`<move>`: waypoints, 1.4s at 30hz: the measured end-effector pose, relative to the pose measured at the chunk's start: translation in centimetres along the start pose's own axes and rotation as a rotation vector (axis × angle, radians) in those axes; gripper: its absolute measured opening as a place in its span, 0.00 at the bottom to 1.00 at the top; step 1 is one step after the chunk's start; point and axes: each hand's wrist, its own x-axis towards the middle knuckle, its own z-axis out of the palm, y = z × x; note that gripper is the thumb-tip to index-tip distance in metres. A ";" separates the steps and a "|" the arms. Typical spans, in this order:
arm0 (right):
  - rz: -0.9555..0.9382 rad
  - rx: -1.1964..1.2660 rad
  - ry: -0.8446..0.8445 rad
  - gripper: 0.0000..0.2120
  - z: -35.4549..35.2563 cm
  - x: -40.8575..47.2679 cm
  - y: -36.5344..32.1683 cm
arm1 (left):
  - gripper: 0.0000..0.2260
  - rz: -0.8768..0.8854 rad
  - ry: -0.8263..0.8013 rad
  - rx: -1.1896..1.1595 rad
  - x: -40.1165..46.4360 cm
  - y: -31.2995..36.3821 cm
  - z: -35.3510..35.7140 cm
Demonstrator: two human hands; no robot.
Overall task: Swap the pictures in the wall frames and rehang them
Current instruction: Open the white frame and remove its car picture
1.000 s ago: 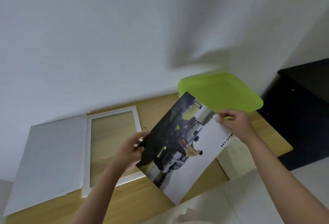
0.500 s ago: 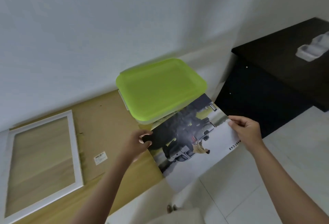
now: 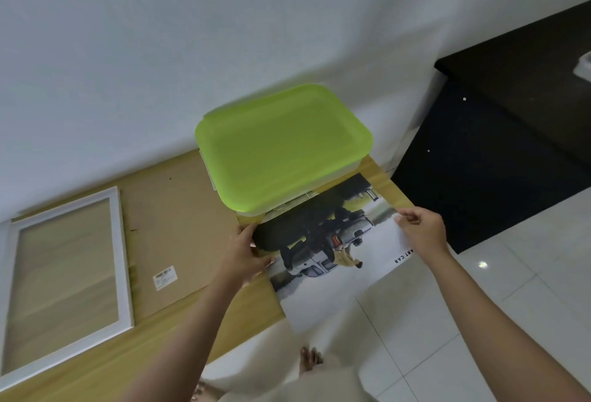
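Observation:
A printed picture (image 3: 323,248) of a silver pickup truck, with white margin and black lettering, is held low over the right end of the wooden table (image 3: 243,315). My left hand (image 3: 248,253) pinches its left edge. My right hand (image 3: 422,229) pinches its right edge. The picture's far corner slips under the edge of a green-lidded container (image 3: 281,146). A white wall frame (image 3: 67,277) lies flat at the table's left, its glass showing the wood beneath. A brown backing board (image 3: 172,229) with a small label lies beside the frame.
The green-lidded container stands against the white wall at the table's back. A black cabinet (image 3: 499,152) stands to the right, with a white object on top at the frame edge. White floor tiles (image 3: 479,305) lie below, and my feet show near the bottom.
The view has swung right. The picture moved right and down toward the table's right end, its far corner now under the container. Both hands keep their grip. The white sheet at left has left view.

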 end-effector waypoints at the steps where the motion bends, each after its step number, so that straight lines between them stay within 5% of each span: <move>1: -0.010 -0.018 -0.003 0.10 0.2 0.3 -0.1 | 0.37 -0.007 0.004 0.018 0.1 0.0 0.0; 19: -0.088 -0.304 -0.072 0.16 0.8 1.3 -0.1 | 0.31 -0.042 0.168 0.145 0.9 0.1 1.0; 25: -0.260 -0.384 0.026 0.12 3.5 -0.9 -1.8 | 0.28 0.017 0.218 0.062 -1.5 0.3 -0.2; 34: -0.609 -0.182 -0.162 0.10 16.6 -12.6 -8.6 | 0.25 0.014 0.358 -0.031 -7.9 -6.6 -6.7; 42: -0.643 -0.131 -0.413 0.11 32.5 -24.2 -17.1 | 0.24 -0.140 0.547 -0.054 -15.4 -20.3 -19.7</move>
